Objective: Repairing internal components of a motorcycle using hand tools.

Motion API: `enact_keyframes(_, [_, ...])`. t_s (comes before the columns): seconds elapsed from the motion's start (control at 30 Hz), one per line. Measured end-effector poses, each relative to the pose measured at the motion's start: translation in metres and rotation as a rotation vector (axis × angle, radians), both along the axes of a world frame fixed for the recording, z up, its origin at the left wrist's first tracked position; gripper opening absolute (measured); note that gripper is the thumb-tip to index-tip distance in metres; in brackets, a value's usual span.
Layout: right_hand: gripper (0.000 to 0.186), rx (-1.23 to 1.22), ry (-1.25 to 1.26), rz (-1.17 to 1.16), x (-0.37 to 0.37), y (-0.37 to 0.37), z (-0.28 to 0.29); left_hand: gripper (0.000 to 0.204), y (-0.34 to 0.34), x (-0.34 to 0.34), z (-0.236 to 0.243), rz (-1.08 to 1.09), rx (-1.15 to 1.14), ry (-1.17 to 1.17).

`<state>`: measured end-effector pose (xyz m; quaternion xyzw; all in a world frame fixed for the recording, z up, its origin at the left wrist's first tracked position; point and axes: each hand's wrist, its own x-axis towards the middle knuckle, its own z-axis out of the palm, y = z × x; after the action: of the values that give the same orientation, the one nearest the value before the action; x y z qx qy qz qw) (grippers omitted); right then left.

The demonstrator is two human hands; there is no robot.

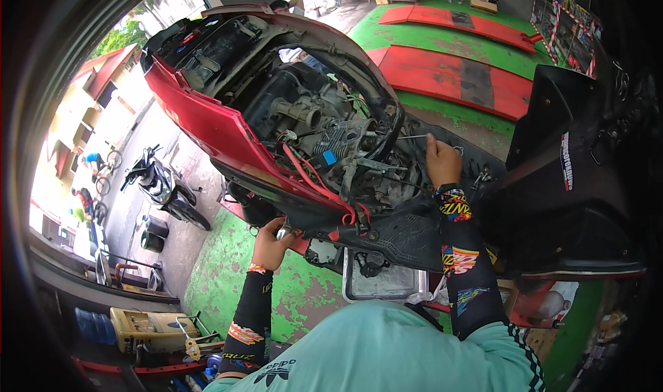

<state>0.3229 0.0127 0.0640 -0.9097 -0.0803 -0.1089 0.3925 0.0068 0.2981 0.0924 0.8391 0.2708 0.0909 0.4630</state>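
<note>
Right hand (443, 163) holds rod (413, 137) (thin); engine (333, 140) exposed.

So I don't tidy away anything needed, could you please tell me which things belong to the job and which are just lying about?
Seemingly in use:
red scooter with opened bodywork
exposed grey metal engine
thin silvery metal rod in the right hand
small silvery metal piece at the left hand

Apparently lying about:
yellow plastic container
translucent blue plastic bottle
</note>
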Motion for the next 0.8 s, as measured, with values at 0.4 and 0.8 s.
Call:
enact_keyframes(0.4, [0.049, 0.097, -0.061, 0.050, 0.002, -0.004, -0.014, 0.028, 0.001, 0.000, -0.002, -0.030, -0.020, -0.038])
enact_keyframes(0.8, [0.031, 0.617, 0.156, 0.233, 0.008, -0.002, -0.033, 0.027, 0.004, 0.001, -0.007, -0.063, -0.066, -0.083])
